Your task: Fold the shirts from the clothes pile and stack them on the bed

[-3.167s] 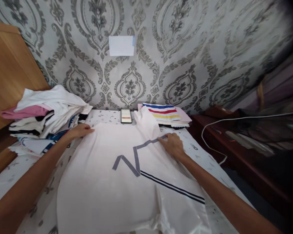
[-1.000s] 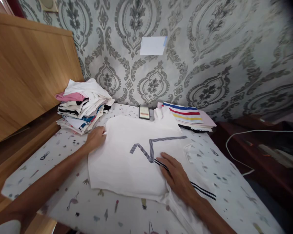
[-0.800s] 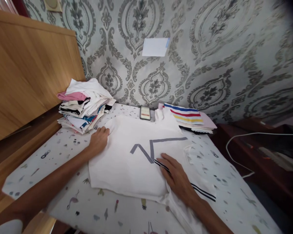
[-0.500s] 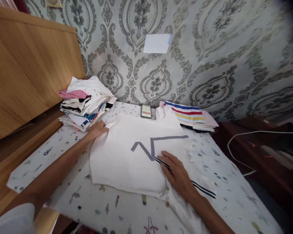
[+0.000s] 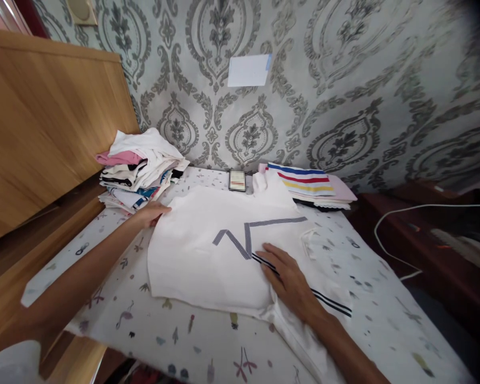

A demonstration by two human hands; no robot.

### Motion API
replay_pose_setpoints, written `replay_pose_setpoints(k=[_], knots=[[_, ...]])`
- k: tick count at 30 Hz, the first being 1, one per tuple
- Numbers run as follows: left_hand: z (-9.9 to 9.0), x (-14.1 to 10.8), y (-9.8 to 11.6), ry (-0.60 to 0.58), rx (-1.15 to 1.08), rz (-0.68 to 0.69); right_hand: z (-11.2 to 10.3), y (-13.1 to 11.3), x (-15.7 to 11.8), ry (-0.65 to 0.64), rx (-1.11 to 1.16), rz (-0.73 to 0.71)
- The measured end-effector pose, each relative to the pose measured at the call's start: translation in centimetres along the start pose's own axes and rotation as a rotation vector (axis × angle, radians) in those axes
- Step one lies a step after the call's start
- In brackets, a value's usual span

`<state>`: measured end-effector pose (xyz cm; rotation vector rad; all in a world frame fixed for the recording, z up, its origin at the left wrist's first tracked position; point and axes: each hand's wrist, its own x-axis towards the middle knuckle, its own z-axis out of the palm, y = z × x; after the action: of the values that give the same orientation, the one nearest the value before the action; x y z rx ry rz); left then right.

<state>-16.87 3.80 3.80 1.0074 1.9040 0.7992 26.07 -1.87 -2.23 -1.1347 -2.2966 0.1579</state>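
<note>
A white shirt point(image 5: 192, 266) with dark striped trim lies spread out on a printed cloth, its neck end toward the right and one sleeve trailing to the near edge. At its far left corner, my left hand point(image 5: 154, 213) has its fingers closed on the hem. My right hand point(image 5: 288, 277) rests on the shirt near the point of the striped trim, fingers stretched out and palm down. Part of the trim and the fabric beneath this hand are hidden.
A stack of folded clothes point(image 5: 138, 170) stands at the back left by a wooden panel point(image 5: 52, 117). Further right are a small dark-framed object point(image 5: 237, 181) and a second folded pile point(image 5: 308, 184). A white cable point(image 5: 384, 218) runs beyond the right edge of the printed cloth point(image 5: 176, 341).
My left hand has shifted slightly left, and the shirt corner beside it has come down flatter. My right hand stays in the same place on the shirt.
</note>
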Motion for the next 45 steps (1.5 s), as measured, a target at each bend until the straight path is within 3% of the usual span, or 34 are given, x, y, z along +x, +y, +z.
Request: replay_pose_setpoints(k=[6, 11, 13, 17, 19, 24, 28, 32, 38, 42, 45], knots=[[-1.0, -3.3, -1.1, -0.237, -0.071, -0.067, -0.1, 0.0, 0.1, -0.001, -0.006, -0.014], [-1.8, -3.7, -2.3, -0.275, -0.014, -0.076, -0.3, 0.0, 0.1, -0.002, -0.011, -0.025], [-2.0, -3.1, -2.1, -0.227, 0.079, -0.047, -0.2, 0.0, 0.1, 0.007, -0.015, -0.027], [-1.7, -0.3, 0.1, 0.081, 0.534, 0.162, -0.2, 0.2, 0.2, 0.019, -0.025, -0.041], [-1.0, 1.8, 1.8, 0.182, 0.663, 0.248, -0.2, 0.2, 0.2, 0.023, -0.027, -0.043], [1.8, 6.9, 5.4, 0.183, 0.724, 0.283, -0.4, -0.1, 0.1, 0.036, -0.039, -0.033], [3.2, 9.2, 6.5, 0.109, 0.766, 0.278, -0.6, -0.2, 0.1, 0.026, -0.050, -0.037], [3.3, 9.3, 6.1, 0.078, 0.787, 0.345, -0.5, -0.2, 0.1, 0.033, -0.064, -0.046], [3.9, 7.1, 4.8, 0.180, 0.799, 0.480, -0.8, -0.3, 0.2, 0.011, -0.057, -0.039], [4.2, 6.7, 4.7, 0.215, 0.759, 0.449, -0.7, -0.4, 0.2, 0.011, -0.051, -0.033], [3.4, 6.9, 5.1, 0.210, 0.683, 0.374, -0.6, -0.2, 0.2, 0.004, -0.056, -0.027]])
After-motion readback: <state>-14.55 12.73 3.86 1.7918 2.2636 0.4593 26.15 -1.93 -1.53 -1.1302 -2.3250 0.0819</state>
